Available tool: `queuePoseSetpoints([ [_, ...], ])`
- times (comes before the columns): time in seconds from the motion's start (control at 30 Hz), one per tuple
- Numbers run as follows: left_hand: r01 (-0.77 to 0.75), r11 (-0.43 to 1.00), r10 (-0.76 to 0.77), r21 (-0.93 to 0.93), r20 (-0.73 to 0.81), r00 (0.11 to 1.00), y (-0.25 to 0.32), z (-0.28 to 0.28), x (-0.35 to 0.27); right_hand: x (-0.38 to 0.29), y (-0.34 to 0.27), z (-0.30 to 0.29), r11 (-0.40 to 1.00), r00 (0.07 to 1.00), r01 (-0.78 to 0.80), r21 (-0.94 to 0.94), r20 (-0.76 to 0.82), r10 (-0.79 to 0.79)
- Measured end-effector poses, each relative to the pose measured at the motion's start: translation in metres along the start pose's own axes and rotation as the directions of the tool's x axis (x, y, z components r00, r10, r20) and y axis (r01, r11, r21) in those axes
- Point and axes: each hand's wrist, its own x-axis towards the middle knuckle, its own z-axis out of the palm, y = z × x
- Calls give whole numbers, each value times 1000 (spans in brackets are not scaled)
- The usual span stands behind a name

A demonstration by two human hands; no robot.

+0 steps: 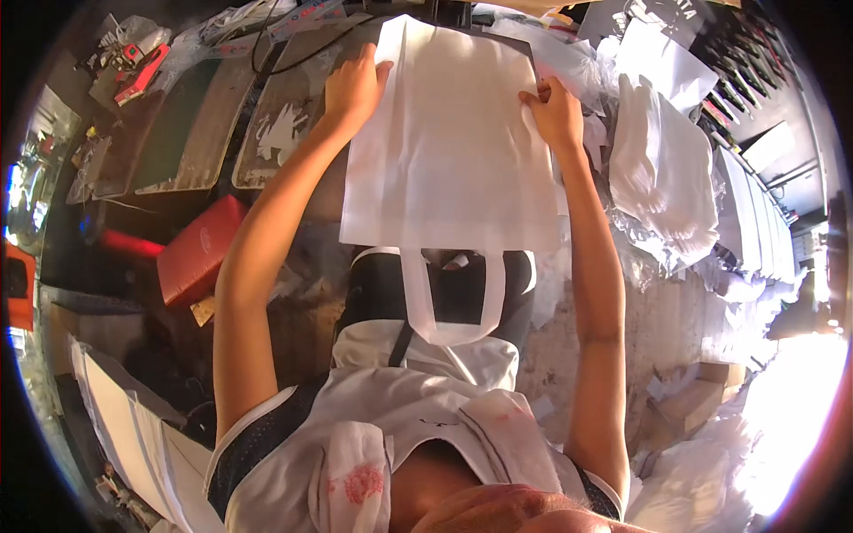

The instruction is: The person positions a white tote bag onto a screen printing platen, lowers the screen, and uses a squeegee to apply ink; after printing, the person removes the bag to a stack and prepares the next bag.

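Observation:
A white fabric tote bag (453, 140) is spread flat in front of me, its loop handle (454, 330) hanging towards my lap. My left hand (354, 90) holds the bag's left edge near the far end, thumb against the cloth. On the opposite edge, my right hand (556, 110) pinches the fabric between thumb and curled fingers. The bag hides most of the surface beneath it. Only a dark edge shows past its far right corner.
A stack of folded white bags (656, 166) lies to the right, amid crumpled clear plastic. Worn boards (193, 126) lie at the left, with a red box (203, 250) below them. A cardboard box (700, 396) sits on the floor at lower right.

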Motion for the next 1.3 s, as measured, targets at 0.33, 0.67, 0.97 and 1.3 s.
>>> queuePoseSetpoints([
  [0.33, -257, 958, 265, -123, 54, 963, 30, -24, -52, -49, -14, -20, 861, 879, 408, -304, -123, -460],
  [0.67, -383, 924, 382, -6, 85, 920, -13, 25, -26, -49, -2, -6, 975, 983, 142, -173, -92, -159],
  [0.97, 31, 967, -49, 252, 68, 996, -1, -14, -34, -49, 0, -1, 959, 983, 133, -249, -94, -160],
  [1.3, -53, 972, 66, 227, -49, 997, -21, 7, -25, -46, 0, -2, 953, 978, 159, -258, -90, -188],
])
